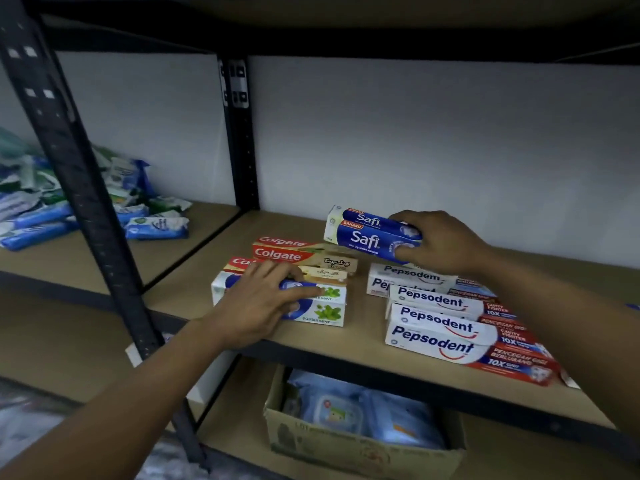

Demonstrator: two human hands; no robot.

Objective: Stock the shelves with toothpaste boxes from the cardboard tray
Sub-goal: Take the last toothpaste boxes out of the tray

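- Overhead, the head view looks down on a brown shelf board [363, 336] in a black metal rack.
- The right hand [445, 244] grips a blue Safi box [367, 233] by its right end, fingers curled round the front and thumb behind. The box is near the back of the shelf, just above the rearmost Pepsodent box; whether it touches anything below cannot be told.
- The left hand [258, 301] rests on a white and blue Double Mint box [327, 311] at the front of the shelf. Its fingers are stretched fairly flat across the top and its thumb lies against the front face, not clenched round the box.
- Two red Colgate boxes [280, 253] lie just behind the Double Mint box, one partly hidden by the left hand.
- A row of white and red Pepsodent boxes [434, 322] lies on the right, side by side and touching, running from front to back.
- A cardboard box [346, 443] on the lower shelf holds pale blue packs.
- Blue and green soft packs [156, 228] are heaped in the neighbouring bay, left of the black upright [81, 188].
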